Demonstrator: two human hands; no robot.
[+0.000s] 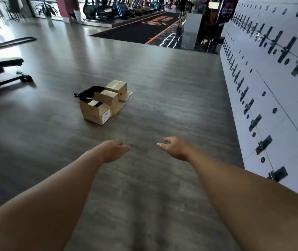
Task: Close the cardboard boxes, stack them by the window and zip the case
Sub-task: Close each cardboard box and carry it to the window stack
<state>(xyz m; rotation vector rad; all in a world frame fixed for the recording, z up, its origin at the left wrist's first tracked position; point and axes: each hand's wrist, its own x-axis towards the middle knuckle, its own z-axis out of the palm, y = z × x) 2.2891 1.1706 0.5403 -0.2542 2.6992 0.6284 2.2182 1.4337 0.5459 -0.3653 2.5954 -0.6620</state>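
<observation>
Both the left hand point(113, 150) and right hand point(174, 148) reach forward with relaxed fingers, holding nothing. Well beyond them, three cardboard boxes point(97, 111) cluster on the floor point(162, 105), a black case point(88, 92) just behind.

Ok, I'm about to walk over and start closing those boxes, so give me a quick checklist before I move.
1. Left hand free: ok, open and holding nothing.
2. Right hand free: ok, open and holding nothing.
3. Floor between the hands and the boxes free of obstacles: ok.
4. Boxes within reach: not ok, they lie well ahead of both hands.
5. Flaps shut: not ok on the nearest cardboard box, with a flap standing up; the far box looks taped shut.
6. Black case zipped: cannot tell, it lies half hidden behind the boxes.
</observation>
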